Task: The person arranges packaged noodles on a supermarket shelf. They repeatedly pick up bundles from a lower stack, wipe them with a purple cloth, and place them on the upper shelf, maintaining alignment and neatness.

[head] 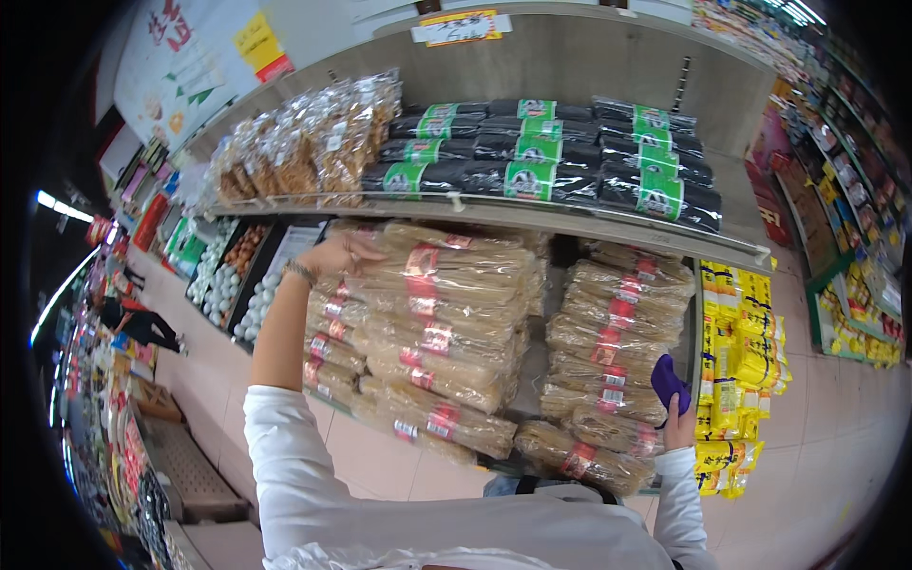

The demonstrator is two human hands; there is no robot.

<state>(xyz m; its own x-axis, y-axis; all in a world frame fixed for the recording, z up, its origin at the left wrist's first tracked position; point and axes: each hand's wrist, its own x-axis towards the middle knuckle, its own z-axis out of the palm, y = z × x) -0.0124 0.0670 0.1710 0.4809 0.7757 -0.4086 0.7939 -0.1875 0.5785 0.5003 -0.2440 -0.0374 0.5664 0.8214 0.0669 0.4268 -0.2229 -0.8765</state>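
Observation:
Before me, several clear packets of pale dried noodles (456, 338) with red paper bands are stacked in a broad pile on the lower shelf. My left hand (343, 255) is at the upper left end of this pile, its fingers pointing right over the packets. It is slightly blurred, and whether it grips a packet is unclear. My right hand (680, 427) holds a purple cloth (668, 385) beside the right-hand stack of similar noodle packets (609, 342). Its thumb lies against the cloth, and the other fingers are mostly hidden.
Above is a shelf ledge (499, 214) bearing black packets with green labels (531, 151) and bagged brown food (306, 146). Yellow packets (741, 356) hang on the right. Eggs (231, 281) fill bins at left. A person (139, 320) stands farther off in the aisle.

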